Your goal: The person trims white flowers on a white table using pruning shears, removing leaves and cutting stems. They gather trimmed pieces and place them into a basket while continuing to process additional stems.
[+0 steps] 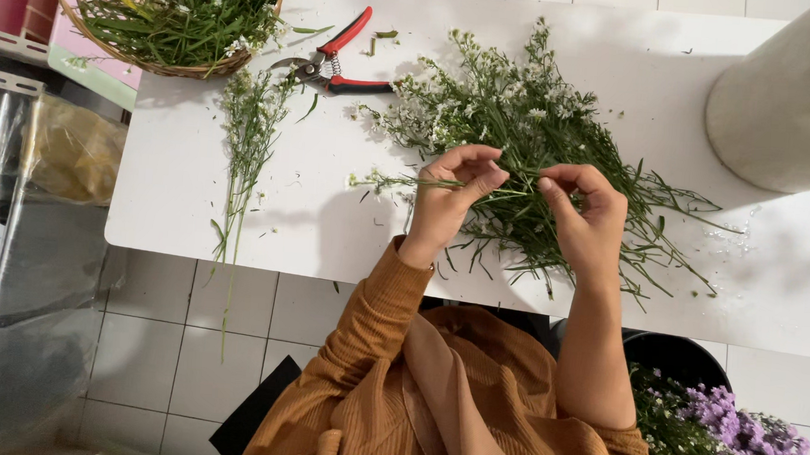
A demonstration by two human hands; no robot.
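Observation:
My left hand [453,200] pinches a thin green flower stem [398,181] with small white blooms, held level above the white table [173,185]. My right hand [589,220] grips the same stem further right, fingers curled around it. Both hands hover over a loose pile of white-flowered green stems [523,132] spread across the table's middle. Rust-orange sleeves cover my arms.
Red-handled pruning shears [335,64] lie at the table's far side. A wicker basket [167,65] of green cuttings sits at the far left corner. One long stem [246,143] lies at the left. A pale cylinder [788,101] stands right. A bucket of purple and white flowers [739,435] is on the floor.

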